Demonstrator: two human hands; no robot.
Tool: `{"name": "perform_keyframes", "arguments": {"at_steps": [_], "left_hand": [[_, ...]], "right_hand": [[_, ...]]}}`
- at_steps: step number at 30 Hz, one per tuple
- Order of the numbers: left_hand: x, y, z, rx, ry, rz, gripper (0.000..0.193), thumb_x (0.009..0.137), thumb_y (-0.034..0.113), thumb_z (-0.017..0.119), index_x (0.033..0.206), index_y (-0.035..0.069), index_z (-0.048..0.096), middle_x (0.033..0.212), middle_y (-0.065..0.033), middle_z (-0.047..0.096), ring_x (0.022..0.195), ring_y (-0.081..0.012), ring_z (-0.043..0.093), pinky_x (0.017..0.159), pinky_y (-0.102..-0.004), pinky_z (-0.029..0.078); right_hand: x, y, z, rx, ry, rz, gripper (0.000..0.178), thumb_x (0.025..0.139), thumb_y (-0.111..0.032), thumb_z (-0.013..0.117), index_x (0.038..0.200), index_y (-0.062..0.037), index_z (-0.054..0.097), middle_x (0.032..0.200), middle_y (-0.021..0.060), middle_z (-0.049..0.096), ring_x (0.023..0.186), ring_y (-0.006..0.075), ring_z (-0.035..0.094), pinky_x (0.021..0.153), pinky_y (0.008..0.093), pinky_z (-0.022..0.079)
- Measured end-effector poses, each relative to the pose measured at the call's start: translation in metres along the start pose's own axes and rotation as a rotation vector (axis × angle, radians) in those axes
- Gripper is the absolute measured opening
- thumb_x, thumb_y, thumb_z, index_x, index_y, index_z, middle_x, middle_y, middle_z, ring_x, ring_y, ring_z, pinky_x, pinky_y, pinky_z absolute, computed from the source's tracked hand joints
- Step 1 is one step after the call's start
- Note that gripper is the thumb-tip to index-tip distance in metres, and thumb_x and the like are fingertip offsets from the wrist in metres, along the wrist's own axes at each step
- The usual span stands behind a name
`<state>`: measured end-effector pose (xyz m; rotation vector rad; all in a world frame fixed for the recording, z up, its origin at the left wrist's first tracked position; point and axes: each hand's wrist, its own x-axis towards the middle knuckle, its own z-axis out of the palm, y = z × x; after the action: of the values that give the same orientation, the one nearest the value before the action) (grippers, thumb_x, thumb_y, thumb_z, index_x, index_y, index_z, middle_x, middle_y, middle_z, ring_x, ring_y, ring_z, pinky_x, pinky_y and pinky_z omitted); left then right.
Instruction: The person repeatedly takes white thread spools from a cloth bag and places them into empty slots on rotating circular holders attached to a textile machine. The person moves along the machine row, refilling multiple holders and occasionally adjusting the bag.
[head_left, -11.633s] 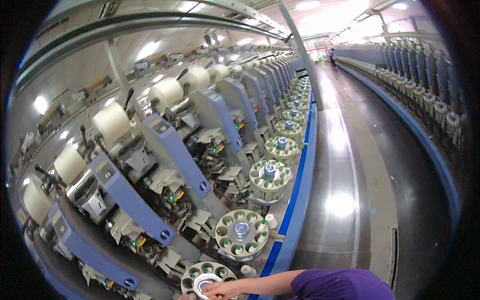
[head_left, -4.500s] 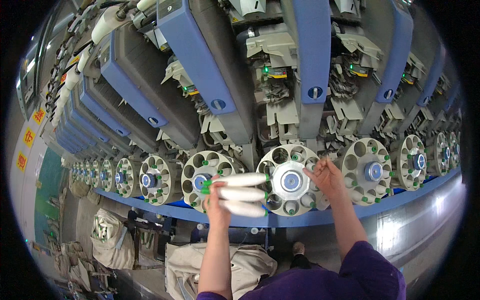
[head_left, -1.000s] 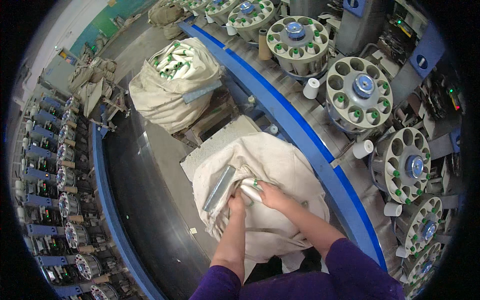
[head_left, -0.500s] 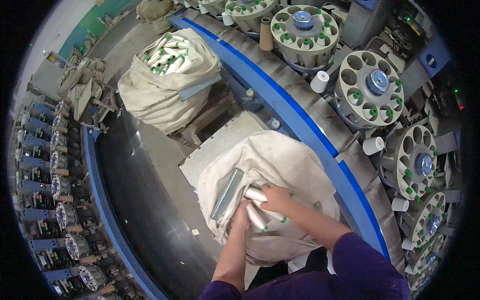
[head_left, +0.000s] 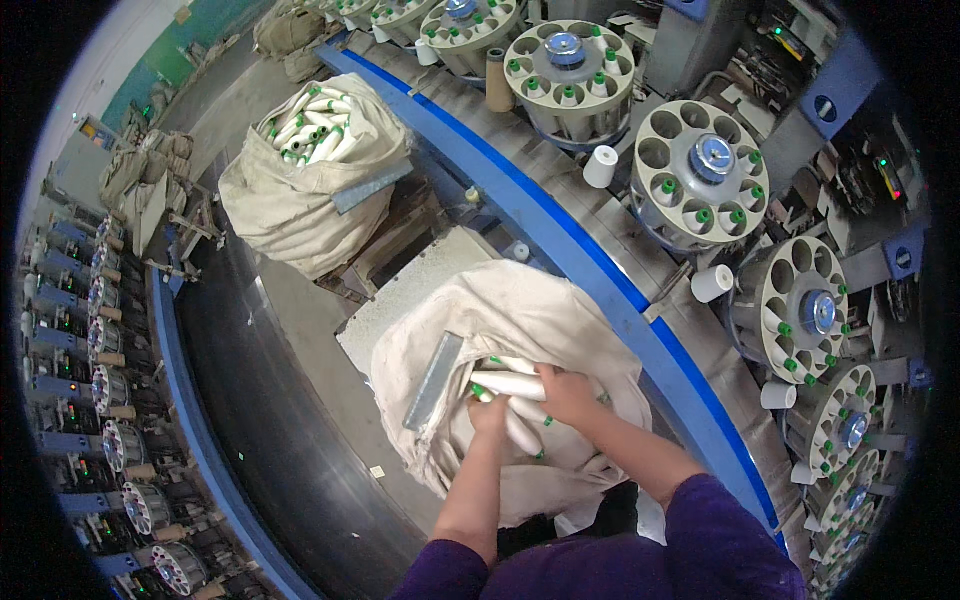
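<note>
Several white yarn bobbins with green ends lie in the open mouth of a cream cloth sack [head_left: 460,300] in front of me. My right hand [head_left: 566,395] is closed on the right end of a long yarn bobbin [head_left: 508,385] lying almost level. My left hand [head_left: 488,412] is closed at the sack's left side, with a green bobbin end at its fingertips. Another yarn bobbin [head_left: 522,436] slants down beside that hand. My fingers partly hide the bobbins. A flat grey strip [head_left: 434,382] rests on the sack cloth left of my hands.
Farther off stands a second sack [head_left: 310,215] full of similar bobbins. A blue-edged machine rail [head_left: 560,215] curves along the right, with round bobbin magazines [head_left: 700,172] and white cones [head_left: 712,283] beyond it. Another blue rail [head_left: 190,380] and a machine row run along the left.
My view has shifted slightly. The bobbin in my right hand now lies more level across the sack mouth. My left hand has moved up against a green bobbin end.
</note>
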<state>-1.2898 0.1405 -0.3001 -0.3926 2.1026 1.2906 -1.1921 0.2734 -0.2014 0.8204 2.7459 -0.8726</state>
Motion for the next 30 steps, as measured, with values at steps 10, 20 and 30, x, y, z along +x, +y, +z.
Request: {"name": "perform_keyframes", "arguments": {"at_steps": [10,20,30], "left_hand": [[-0.092,0.083,-0.045,-0.742,-1.231,-0.416,0.046,0.085,0.041,0.049,0.109,0.002,0.054,0.111,-0.0165,0.056,0.109,-0.0323,0.05,0.095,-0.0476,0.037],[-0.241,0.152,0.061,-0.388,-1.455,-0.151,0.04,0.077,0.023,0.063,0.111,0.004,0.052,0.11,-0.0112,0.054,0.1,-0.0254,0.054,0.09,-0.0394,0.043],[-0.412,0.151,0.216,-0.526,-1.657,-0.066,0.045,0.08,0.02,0.06,0.121,0.007,0.048,0.118,-0.0103,0.052,0.111,-0.0276,0.048,0.097,-0.0429,0.038]], "right_hand": [[-0.145,0.043,-0.082,1.516,-0.453,0.513,0.051,0.075,-0.01,0.065,0.119,0.0006,0.042,0.096,0.0132,0.063,0.052,0.0071,0.047,0.046,0.0225,0.041],[-0.248,0.083,-0.159,1.273,-0.013,0.26,0.053,0.085,-0.033,0.057,0.126,-0.0062,0.037,0.093,0.0025,0.056,0.064,0.0075,0.046,0.052,0.0227,0.038],[-0.47,0.221,-0.22,1.108,0.739,0.7,0.033,0.091,-0.038,0.045,0.084,-0.0071,0.053,0.07,0.0021,0.055,0.058,0.0118,0.048,0.053,0.0252,0.04]]}}
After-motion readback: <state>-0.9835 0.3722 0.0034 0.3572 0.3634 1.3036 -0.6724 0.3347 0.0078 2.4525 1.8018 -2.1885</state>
